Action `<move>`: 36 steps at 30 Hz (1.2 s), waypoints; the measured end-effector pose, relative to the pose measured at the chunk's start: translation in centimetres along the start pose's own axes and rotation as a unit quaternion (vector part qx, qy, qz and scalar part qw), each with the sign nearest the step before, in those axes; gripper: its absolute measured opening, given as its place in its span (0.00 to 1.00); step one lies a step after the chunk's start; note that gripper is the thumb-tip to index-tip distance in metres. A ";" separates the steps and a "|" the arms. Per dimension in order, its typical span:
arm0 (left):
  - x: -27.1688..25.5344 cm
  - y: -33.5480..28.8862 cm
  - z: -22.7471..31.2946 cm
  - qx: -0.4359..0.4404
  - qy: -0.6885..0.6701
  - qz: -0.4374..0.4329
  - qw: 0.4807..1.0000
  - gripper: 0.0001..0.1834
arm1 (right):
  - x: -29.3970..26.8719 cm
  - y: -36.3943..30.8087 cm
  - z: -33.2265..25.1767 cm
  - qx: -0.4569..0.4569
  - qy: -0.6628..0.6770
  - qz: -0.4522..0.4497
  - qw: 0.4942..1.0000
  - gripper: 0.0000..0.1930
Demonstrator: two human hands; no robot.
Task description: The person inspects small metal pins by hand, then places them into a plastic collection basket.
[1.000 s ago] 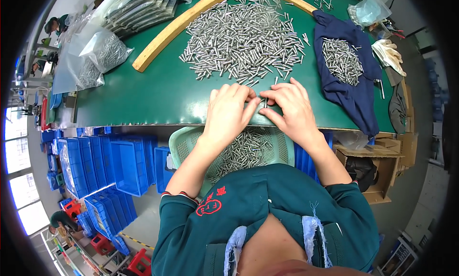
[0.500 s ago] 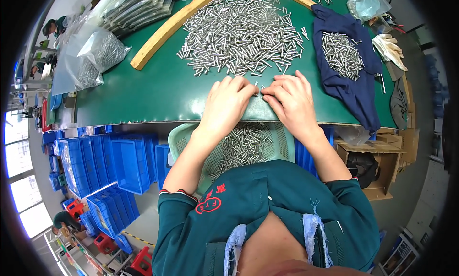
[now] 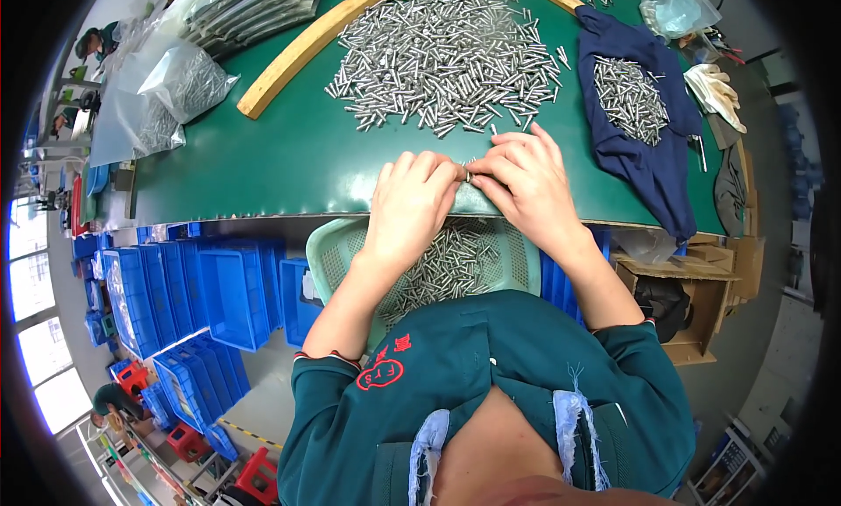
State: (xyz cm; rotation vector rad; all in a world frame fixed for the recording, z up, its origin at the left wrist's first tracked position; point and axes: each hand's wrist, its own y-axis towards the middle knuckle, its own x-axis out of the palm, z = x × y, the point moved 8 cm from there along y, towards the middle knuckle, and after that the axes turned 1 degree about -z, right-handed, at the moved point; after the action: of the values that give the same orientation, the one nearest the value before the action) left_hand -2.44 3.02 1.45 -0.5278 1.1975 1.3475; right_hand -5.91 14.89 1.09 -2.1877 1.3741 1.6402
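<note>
My left hand [image 3: 410, 201] and my right hand [image 3: 527, 177] meet at the near edge of the green table [image 3: 298, 169]. Their thumbs and fingers pinch at a small silvery metal pin [image 3: 468, 176], mostly hidden by the fingertips. Both hands are closed, with fingers bent. Just beyond them spreads a large heap of similar metal pins [image 3: 447, 59]. Below the table edge, between my forearms, sits a light green plastic basket [image 3: 331, 259] with many pins [image 3: 447, 265] in it. A smaller pile of pins [image 3: 629, 101] lies on a navy cloth [image 3: 604, 37] to the right.
Wooden strips [image 3: 302, 55] border the heap at the back. Clear bags of parts [image 3: 188, 85] stand at the left. A white glove [image 3: 714, 94] lies at the far right. Blue crates [image 3: 232, 296] are stacked below left, and an open cardboard box [image 3: 692, 318] below right.
My hands have drawn closer, so the fingertips now meet at the pin. My left fingers shifted slightly away from the heap. The view moved a little.
</note>
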 end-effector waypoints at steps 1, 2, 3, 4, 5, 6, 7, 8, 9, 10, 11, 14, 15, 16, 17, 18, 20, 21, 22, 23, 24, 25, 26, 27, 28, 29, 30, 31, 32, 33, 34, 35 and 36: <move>-0.1 0.0 0.0 -0.005 -0.023 -0.004 1.000 0.08 | -0.1 -0.1 0.0 0.003 0.016 -0.003 1.000 0.13; -0.1 0.0 0.0 -0.009 -0.046 -0.008 0.999 0.09 | -0.2 -0.2 0.0 0.004 0.016 -0.005 1.000 0.13; -0.2 -0.1 -0.1 -0.011 -0.047 -0.008 0.999 0.09 | -0.5 -0.2 0.2 0.023 0.032 -0.003 0.999 0.13; -0.5 -0.3 -0.5 -0.035 -0.031 0.008 0.999 0.08 | -0.6 -0.3 0.6 0.042 0.049 -0.001 0.998 0.13; -0.7 -0.5 -0.9 -0.058 -0.016 0.024 0.998 0.08 | -0.6 -0.3 0.6 0.042 0.049 -0.003 0.998 0.13; -0.8 -0.5 -0.9 -0.059 -0.017 0.024 0.998 0.08 | -0.6 -0.3 0.6 0.036 0.028 -0.008 0.999 0.14; -0.8 -0.4 -0.8 -0.054 -0.012 0.020 0.998 0.08 | -0.6 -0.3 0.6 0.031 0.008 -0.014 0.999 0.14; -0.8 -0.4 -0.7 -0.050 -0.008 0.015 0.999 0.08 | -0.6 -0.3 0.5 0.031 0.008 -0.014 0.999 0.14; -0.7 -0.5 -0.7 -0.051 -0.008 0.016 0.999 0.08 | -0.5 -0.3 0.4 0.027 -0.008 -0.023 0.999 0.14; -0.5 -0.6 -0.6 -0.049 -0.018 0.019 0.998 0.06 | -0.4 -0.3 0.2 0.023 -0.024 -0.032 0.999 0.14; -0.4 -0.7 -0.5 -0.047 -0.028 0.022 0.998 0.05 | -0.4 -0.3 0.0 0.022 -0.024 -0.032 0.999 0.14; -0.4 -1.0 -0.3 -0.049 -0.028 0.022 0.998 0.05 | -0.5 -0.2 -0.4 0.026 0.000 -0.029 0.999 0.14; -0.5 -1.1 -0.3 -0.050 -0.028 0.022 0.998 0.05 | -1.0 0.1 -0.5 0.024 0.003 -0.011 1.000 0.14; -0.6 -1.3 -0.4 -0.055 -0.035 0.029 0.997 0.06 | -1.4 0.3 -0.7 0.023 0.006 0.007 1.000 0.13; -0.8 -1.5 -0.6 -0.061 -0.042 0.036 0.997 0.06 | -1.2 0.4 -0.9 0.022 0.007 0.006 1.000 0.13; -1.1 -1.6 -0.4 -0.060 -0.043 0.036 0.997 0.06 | -0.9 0.5 -0.9 0.034 0.017 -0.010 0.999 0.12; -1.6 -1.7 0.0 -0.051 -0.081 0.036 0.995 0.07 | -0.5 0.7 -0.9 0.047 0.027 -0.025 0.998 0.12; -1.7 -2.1 0.3 -0.051 -0.081 0.036 0.995 0.07 | -0.2 0.8 -1.3 0.019 0.002 -0.019 1.000 0.11; -1.3 -2.6 0.4 -0.074 -0.183 0.024 0.980 0.06 | -0.1 0.9 -1.7 -0.007 -0.024 -0.013 1.000 0.11; -0.9 -3.0 0.4 -0.095 -0.284 0.011 0.954 0.06 | 0.0 0.9 -1.7 -0.006 -0.021 -0.010 1.000 0.10; -0.9 -3.5 0.6 -0.096 -0.283 0.012 0.954 0.06 | 0.2 0.8 -1.7 -0.007 -0.020 -0.011 1.000 0.10; 0.4 -4.1 0.5 -0.137 -0.372 -0.047 0.917 0.06 | 0.3 0.8 -1.7 -0.008 -0.025 -0.011 1.000 0.10; 1.8 -4.8 0.6 -0.177 -0.456 -0.106 0.866 0.07 | 0.3 0.7 -1.6 -0.008 -0.029 -0.011 0.999 0.10; 2.9 -5.6 0.7 -0.199 -0.512 -0.142 0.824 0.08 | 0.2 0.6 -1.6 -0.009 -0.028 -0.012 0.999 0.10; 3.3 -5.9 0.6 -0.200 -0.511 -0.141 0.824 0.08 | 0.1 0.6 -1.6 -0.016 -0.023 -0.012 1.000 0.09; 4.5 -6.6 0.4 -0.256 -0.582 -0.160 0.755 0.10 | -0.1 0.4 -1.5 -0.023 -0.018 -0.012 0.999 0.08; 5.7 -7.4 0.4 -0.308 -0.645 -0.177 0.677 0.12 | -0.2 0.2 -1.4 -0.023 -0.018 -0.013 0.999 0.08; 6.2 -7.4 0.3 -0.300 -0.638 -0.202 0.680 0.18 | -0.3 -0.1 -1.2 -0.020 -0.004 -0.019 1.000 0.08; 6.5 -7.2 0.1 -0.301 -0.638 -0.202 0.679 0.18 | -0.4 -0.3 -1.0 -0.017 0.011 -0.026 0.999 0.07; 7.4 -7.4 0.3 -0.338 -0.706 -0.206 0.587 0.19 | -0.5 -0.6 -1.0 -0.017 0.012 -0.028 0.999 0.07; 8.0 -7.5 0.7 -0.369 -0.765 -0.207 0.486 0.21 | -0.5 -0.9 -1.2 -0.023 0.028 -0.046 0.998 0.07; 8.2 -7.1 0.9 -0.367 -0.783 -0.218 0.452 0.22 | -0.3 -1.2 -1.5 -0.029 0.044 -0.064 0.997 0.07; 8.4 -6.9 0.9 -0.363 -0.810 -0.204 0.414 0.20 | -0.6 -1.5 -1.8 -0.027 0.045 -0.066 0.996 0.07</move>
State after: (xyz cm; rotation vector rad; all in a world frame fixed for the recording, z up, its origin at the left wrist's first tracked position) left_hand 2.50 6.06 -7.77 0.1247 -1.1634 1.0908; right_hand -3.58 15.17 1.72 -2.3532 1.1890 1.5697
